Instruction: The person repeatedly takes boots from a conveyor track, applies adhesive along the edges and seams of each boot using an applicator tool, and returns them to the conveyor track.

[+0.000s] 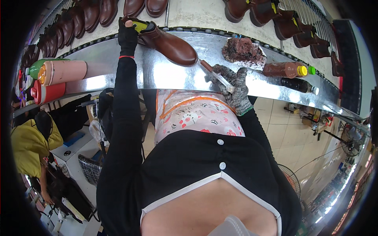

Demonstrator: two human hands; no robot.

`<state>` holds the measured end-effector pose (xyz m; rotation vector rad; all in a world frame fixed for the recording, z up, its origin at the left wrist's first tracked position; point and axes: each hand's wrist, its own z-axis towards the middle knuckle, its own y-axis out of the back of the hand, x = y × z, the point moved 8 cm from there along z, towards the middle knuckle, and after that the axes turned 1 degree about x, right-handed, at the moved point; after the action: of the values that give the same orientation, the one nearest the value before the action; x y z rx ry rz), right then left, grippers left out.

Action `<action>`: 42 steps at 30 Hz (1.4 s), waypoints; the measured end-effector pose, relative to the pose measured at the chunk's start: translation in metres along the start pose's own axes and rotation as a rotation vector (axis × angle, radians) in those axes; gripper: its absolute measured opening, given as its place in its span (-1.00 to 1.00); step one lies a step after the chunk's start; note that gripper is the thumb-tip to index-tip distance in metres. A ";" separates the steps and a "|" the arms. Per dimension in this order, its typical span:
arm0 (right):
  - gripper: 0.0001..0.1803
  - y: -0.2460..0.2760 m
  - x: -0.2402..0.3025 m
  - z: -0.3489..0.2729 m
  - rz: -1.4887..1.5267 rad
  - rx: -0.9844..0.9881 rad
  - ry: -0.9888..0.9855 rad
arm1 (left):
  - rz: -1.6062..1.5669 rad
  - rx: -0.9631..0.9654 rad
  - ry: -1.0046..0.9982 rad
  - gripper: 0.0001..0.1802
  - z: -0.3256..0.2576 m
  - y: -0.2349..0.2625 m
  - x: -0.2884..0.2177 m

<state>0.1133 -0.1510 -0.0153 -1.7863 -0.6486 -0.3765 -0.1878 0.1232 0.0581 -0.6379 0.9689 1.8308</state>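
Note:
My left hand [128,38], in a black fingerless glove, is closed round the top of a brown leather ankle boot [175,47], by its yellow-green inner panel. The boot lies over the metal ledge with its toe pointing right. My right hand [235,87], in a grey knitted glove, grips a slim syringe-like tool [217,75], brown toward the tip and clear toward the back. Its tip is right at the boot's toe; whether they touch I cannot tell.
A brown, crusted lump [241,50] sits on foil, beside a brown bottle [281,70] and a dark bottle [297,84]. Pink [65,72] and red bottles [49,91] stand left. Brown boots [91,15] line the conveyor [193,17] behind the ledge. A person in yellow [33,137] bends at lower left.

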 end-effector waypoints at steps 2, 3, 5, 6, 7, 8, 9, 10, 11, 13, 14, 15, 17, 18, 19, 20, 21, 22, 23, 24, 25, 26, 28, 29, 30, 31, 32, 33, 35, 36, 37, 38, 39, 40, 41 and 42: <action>-0.04 0.000 0.007 -0.002 -0.052 0.008 -0.016 | 0.051 0.049 0.052 -0.32 -0.002 0.004 0.008; -0.05 -0.004 0.010 -0.004 -0.098 0.016 -0.027 | 0.081 0.058 0.054 -0.22 -0.001 0.007 0.005; -0.05 -0.010 0.018 -0.007 -0.158 -0.033 -0.004 | 0.059 0.040 0.068 -0.18 -0.005 0.013 0.015; -0.05 -0.010 0.024 -0.009 -0.219 -0.092 0.023 | 0.030 0.028 0.085 -0.14 -0.005 0.011 0.011; -0.05 -0.007 0.024 -0.006 -0.179 -0.019 0.015 | 0.067 -0.011 0.036 -0.09 -0.008 0.015 0.002; -0.05 -0.007 0.025 -0.005 -0.180 -0.021 0.019 | 0.064 -0.010 0.034 -0.09 -0.012 0.018 -0.005; -0.06 -0.011 0.030 -0.006 -0.233 -0.052 0.059 | 0.080 0.026 0.055 -0.10 -0.015 0.018 -0.013; -0.07 -0.011 0.035 -0.005 -0.289 -0.089 0.098 | 0.092 0.064 0.080 -0.11 -0.019 0.016 -0.021; -0.07 -0.007 0.036 -0.004 -0.289 -0.094 0.101 | 0.119 0.044 0.025 -0.22 -0.022 0.017 -0.037; -0.11 -0.003 0.034 0.001 -0.252 -0.065 0.078 | 0.147 0.053 0.013 -0.27 -0.029 0.022 -0.064; -0.11 -0.003 0.034 0.001 -0.252 -0.065 0.079 | 0.174 0.064 0.003 -0.32 -0.032 0.022 -0.076; -0.11 -0.005 0.038 0.002 -0.331 -0.075 0.110 | 0.157 0.044 -0.002 -0.39 -0.037 0.025 -0.087; -0.12 -0.010 0.041 0.002 -0.407 -0.089 0.144 | 0.204 0.044 0.001 -0.40 -0.048 0.027 -0.100; -0.14 -0.015 0.045 0.000 -0.459 -0.102 0.198 | 0.251 0.041 0.005 -0.41 -0.053 0.027 -0.105; -0.16 -0.019 0.049 -0.002 -0.511 -0.114 0.252 | 0.270 0.004 0.005 -0.39 -0.059 0.028 -0.110; -0.16 -0.018 0.049 -0.001 -0.510 -0.114 0.250 | 0.271 0.004 0.006 -0.39 -0.064 0.028 -0.117; -0.23 -0.017 0.047 0.001 -0.460 -0.095 0.216 | 0.304 0.024 0.019 -0.36 -0.069 0.029 -0.124; -0.31 -0.016 0.045 0.003 -0.411 -0.080 0.182 | 0.333 0.044 0.033 -0.33 -0.074 0.027 -0.132; -0.31 -0.016 0.044 0.004 -0.410 -0.081 0.181 | 0.353 0.064 0.048 -0.30 -0.077 0.025 -0.142; -0.25 -0.014 0.045 0.005 -0.446 -0.103 0.213 | 0.353 0.066 0.046 -0.30 -0.081 0.024 -0.151; -0.18 -0.014 0.046 0.005 -0.484 -0.124 0.242 | 0.356 0.089 0.063 -0.31 -0.086 0.022 -0.156; -0.18 -0.016 0.046 0.004 -0.483 -0.125 0.241 | 0.359 0.113 0.080 -0.32 -0.090 0.020 -0.162; -0.25 -0.025 0.048 0.003 -0.549 -0.118 0.212 | 0.315 0.128 0.087 -0.33 -0.097 0.019 -0.171; -0.25 -0.025 0.048 0.003 -0.547 -0.120 0.212 | 0.283 0.164 0.150 -0.33 -0.102 0.018 -0.167; -0.48 -0.031 0.051 0.002 -0.651 -0.079 0.268 | 0.252 0.200 0.213 -0.34 -0.107 0.016 -0.163; -0.68 -0.037 0.053 0.001 -0.755 -0.039 0.324 | 0.176 0.229 0.235 -0.37 -0.112 0.014 -0.162; -0.68 -0.038 0.054 0.001 -0.753 -0.041 0.324 | 0.177 0.231 0.234 -0.37 -0.117 0.014 -0.161; -0.69 -0.045 0.056 0.001 -0.904 -0.030 0.376 | 0.095 0.273 0.328 -0.39 -0.122 0.011 -0.156; -0.63 -0.055 0.056 0.000 -1.040 -0.035 0.383 | -0.065 0.349 0.509 -0.43 -0.133 0.005 -0.155; -0.63 -0.054 0.054 0.000 -1.036 -0.037 0.384 | -0.063 0.352 0.507 -0.43 -0.135 0.006 -0.159; -0.64 -0.059 0.053 -0.003 -1.118 0.008 0.480 | -0.165 0.367 0.604 -0.42 -0.141 0.003 -0.156; -0.65 -0.065 0.054 -0.006 -1.199 0.054 0.577 | -0.268 0.380 0.700 -0.42 -0.147 0.000 -0.153; -0.66 -0.060 0.049 -0.005 -1.132 0.049 0.477 | -0.250 0.422 0.761 -0.39 -0.153 0.001 -0.145; -0.66 -0.058 0.049 -0.006 -1.129 0.046 0.477 | -0.248 0.426 0.761 -0.39 -0.156 0.002 -0.143; -0.50 -0.058 0.047 -0.007 -1.134 0.072 0.460 | -0.326 0.432 0.822 -0.38 -0.162 0.000 -0.140; -0.18 -0.061 0.044 -0.007 -1.139 0.100 0.442 | -0.402 0.436 0.884 -0.36 -0.168 -0.001 -0.136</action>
<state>0.1123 -0.1348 0.0581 -1.0152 -1.2783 -1.4170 -0.1257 -0.0838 0.0683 -1.2882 1.6007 0.9010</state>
